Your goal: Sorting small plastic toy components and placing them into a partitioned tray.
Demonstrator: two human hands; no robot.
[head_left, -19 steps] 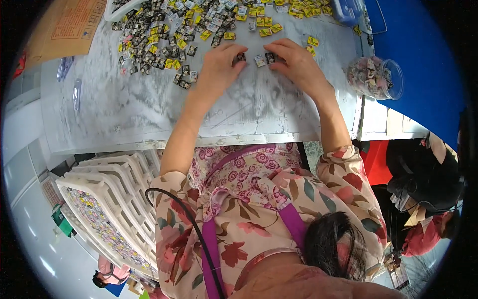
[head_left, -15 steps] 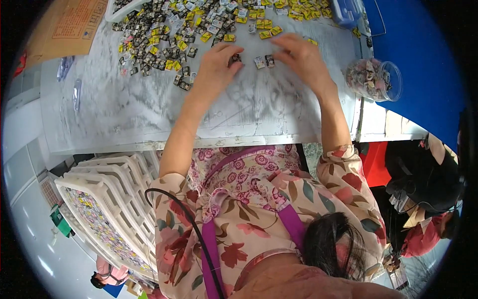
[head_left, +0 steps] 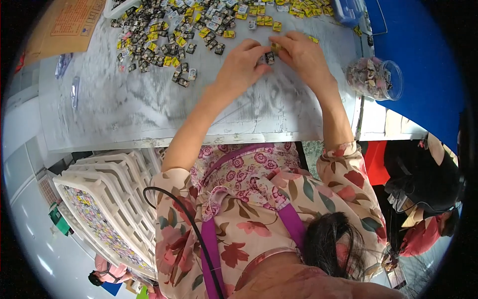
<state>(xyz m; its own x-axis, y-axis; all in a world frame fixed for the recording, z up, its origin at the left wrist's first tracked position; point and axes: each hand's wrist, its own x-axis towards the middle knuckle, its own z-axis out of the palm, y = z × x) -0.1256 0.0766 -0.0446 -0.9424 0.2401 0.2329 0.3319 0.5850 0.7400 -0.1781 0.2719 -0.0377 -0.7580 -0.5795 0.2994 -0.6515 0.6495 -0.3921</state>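
My left hand point(head_left: 244, 66) is curled over the table, index finger and thumb closed about a small black rectangular piece point(head_left: 270, 58) with a pale printed face. Close by on the right, my right hand point(head_left: 303, 55) bends its fingers in, with a small yellow piece point(head_left: 275, 46) at its fingertips. The two hands nearly meet, and their fingers hide part of both pieces. Beyond them, several yellow pieces point(head_left: 268, 21) stand loosely in a row. A wide heap of small black, yellow and white pieces point(head_left: 164, 40) spreads to the far left.
A clear round jar point(head_left: 373, 78) of mixed scraps lies at the right beside a blue surface point(head_left: 413, 50). A blue container point(head_left: 347, 12) stands far right, a cardboard sheet point(head_left: 67, 27) far left. White stacked trays point(head_left: 107, 199) of pieces sit below the table edge at left.
My left hand has moved right, toward my right hand. My right hand has shifted slightly left, and a yellow piece now shows at its fingertips. A black piece now lies left of the yellow row.
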